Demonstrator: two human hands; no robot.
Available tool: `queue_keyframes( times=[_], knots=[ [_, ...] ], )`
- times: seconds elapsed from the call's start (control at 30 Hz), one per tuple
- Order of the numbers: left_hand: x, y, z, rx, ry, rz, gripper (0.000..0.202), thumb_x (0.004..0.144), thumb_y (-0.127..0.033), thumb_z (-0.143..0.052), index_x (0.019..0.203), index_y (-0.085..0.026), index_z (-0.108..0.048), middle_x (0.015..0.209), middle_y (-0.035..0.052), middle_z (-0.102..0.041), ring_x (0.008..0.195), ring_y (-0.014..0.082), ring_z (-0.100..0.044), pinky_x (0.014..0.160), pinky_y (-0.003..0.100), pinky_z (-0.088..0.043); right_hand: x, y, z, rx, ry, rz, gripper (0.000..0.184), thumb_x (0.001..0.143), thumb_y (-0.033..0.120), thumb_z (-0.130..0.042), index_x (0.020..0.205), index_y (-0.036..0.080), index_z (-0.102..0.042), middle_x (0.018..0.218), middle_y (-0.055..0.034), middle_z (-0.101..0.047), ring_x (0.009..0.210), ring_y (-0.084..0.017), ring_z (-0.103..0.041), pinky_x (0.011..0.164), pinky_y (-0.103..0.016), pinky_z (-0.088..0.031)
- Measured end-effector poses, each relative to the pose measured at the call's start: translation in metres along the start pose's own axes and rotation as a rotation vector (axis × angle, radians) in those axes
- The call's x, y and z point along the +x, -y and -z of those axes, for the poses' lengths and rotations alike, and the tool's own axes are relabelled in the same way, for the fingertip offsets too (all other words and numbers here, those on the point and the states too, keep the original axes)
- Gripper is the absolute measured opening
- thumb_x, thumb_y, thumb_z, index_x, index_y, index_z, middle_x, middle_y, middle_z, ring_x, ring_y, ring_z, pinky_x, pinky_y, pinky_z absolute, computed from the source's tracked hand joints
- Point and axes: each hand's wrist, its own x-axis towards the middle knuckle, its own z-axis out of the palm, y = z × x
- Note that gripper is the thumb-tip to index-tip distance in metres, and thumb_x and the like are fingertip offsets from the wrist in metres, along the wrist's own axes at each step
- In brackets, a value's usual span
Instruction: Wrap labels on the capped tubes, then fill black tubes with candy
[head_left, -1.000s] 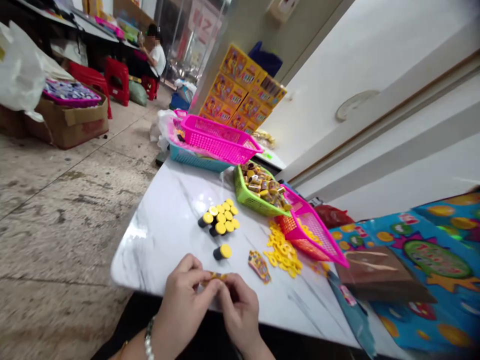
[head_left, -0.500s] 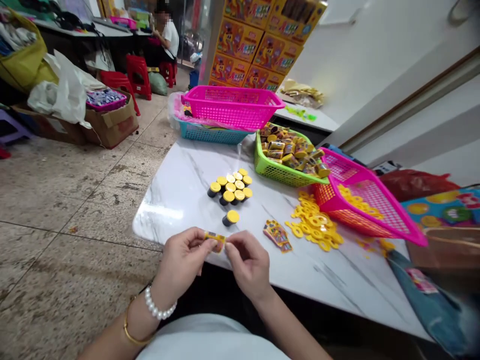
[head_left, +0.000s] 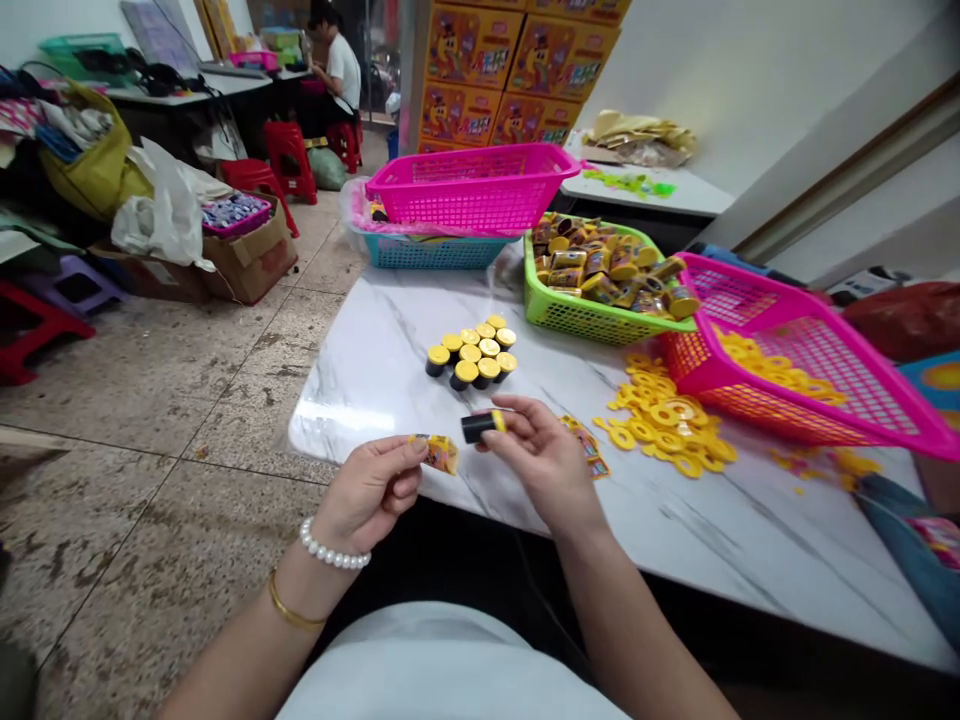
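Between the thumb and fingers of my left hand (head_left: 371, 490) is a small printed yellow label sleeve (head_left: 439, 453). My right hand (head_left: 551, 465) grips a small black canister with a yellow lid (head_left: 480, 427), tilted on its side, its dark end facing the sleeve. A small gap separates the two. Beyond my hands stands a cluster of black canisters with yellow lids (head_left: 470, 355), upright on the table. Partly behind my right hand lies a pile of flat printed sleeves (head_left: 589, 445).
Loose yellow rings (head_left: 667, 415) lie on the marbled table (head_left: 390, 330), beside a pink basket (head_left: 810, 300) holding more. A green basket (head_left: 585, 318) holds wrapped canisters. Farther back, another pink basket (head_left: 465, 190) rests on a blue basket (head_left: 435, 252). A person (head_left: 341, 75) sits in the background.
My right hand has left the sleeve and picked up the single canister that stood nearest on the table. My left hand still holds the sleeve. The view has shifted slightly.
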Motion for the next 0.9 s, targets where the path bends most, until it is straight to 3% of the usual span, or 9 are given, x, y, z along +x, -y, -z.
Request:
queue_keyframes(
  times=[0.07,0.17,0.47,0.63,0.8,0.9],
  knots=[
    [0.004,0.0,-0.001,-0.035,0.007,0.002,0.037,0.055,-0.028,-0.093,0.069,-0.009,-0.064,0.056,-0.0044,-0.053,0.042,-0.0025,-0.028,0.036,0.011,-0.012,-0.008,0.007,0.007,0.283,0.054,-0.067,0.041,0.077,0.05,-0.076,0.104,0.021,-0.065,0.095,-0.0087,-0.076,0.083,-0.022,-0.074,0.076,-0.04,-0.061],
    [0.009,0.002,-0.005,-0.066,0.034,0.011,0.037,0.057,-0.026,-0.092,0.072,-0.008,-0.063,0.059,-0.0044,-0.053,0.042,-0.0028,-0.03,0.036,0.01,-0.013,-0.017,0.013,0.01,0.406,0.056,-0.053,0.041,0.074,0.052,-0.081,0.1,0.022,-0.069,0.104,-0.0107,-0.076,0.093,-0.025,-0.074,0.085,-0.043,-0.06],
    [0.014,0.01,-0.016,-0.093,0.064,-0.006,0.042,0.051,-0.029,-0.095,0.07,-0.009,-0.064,0.057,-0.0053,-0.052,0.041,-0.0027,-0.032,0.035,0.009,-0.014,-0.027,0.019,0.002,0.241,-0.029,0.018,0.023,0.08,0.034,-0.079,0.097,0.021,-0.069,0.109,-0.0085,-0.076,0.102,-0.022,-0.072,0.094,-0.037,-0.057],
    [0.014,0.013,-0.019,-0.084,0.067,-0.031,0.042,0.052,-0.034,-0.095,0.068,-0.008,-0.065,0.05,-0.0074,-0.046,0.039,-0.0016,-0.034,0.036,0.01,-0.016,-0.03,0.029,-0.001,0.238,-0.012,-0.04,0.023,0.08,0.035,-0.078,0.091,0.021,-0.063,0.103,-0.0072,-0.078,0.091,-0.018,-0.075,0.084,-0.029,-0.06],
    [0.017,0.017,-0.016,-0.073,0.064,-0.044,0.042,0.053,-0.034,-0.094,0.069,-0.008,-0.065,0.055,-0.0045,-0.054,0.037,-0.0027,-0.033,0.036,0.012,-0.015,-0.032,0.027,-0.001,0.252,0.029,-0.107,0.029,0.08,0.037,-0.079,0.091,0.022,-0.057,0.096,-0.0073,-0.078,0.08,-0.017,-0.074,0.067,-0.025,-0.058],
    [0.017,0.018,-0.015,-0.022,0.04,-0.067,0.045,0.053,-0.039,-0.094,0.07,-0.009,-0.065,0.053,-0.0045,-0.053,0.037,-0.0018,-0.034,0.036,0.012,-0.016,-0.033,0.025,-0.001,0.249,0.056,-0.064,0.025,0.083,0.035,-0.076,0.093,0.022,-0.057,0.097,-0.0063,-0.078,0.082,-0.016,-0.073,0.072,-0.025,-0.059]
  ],
)
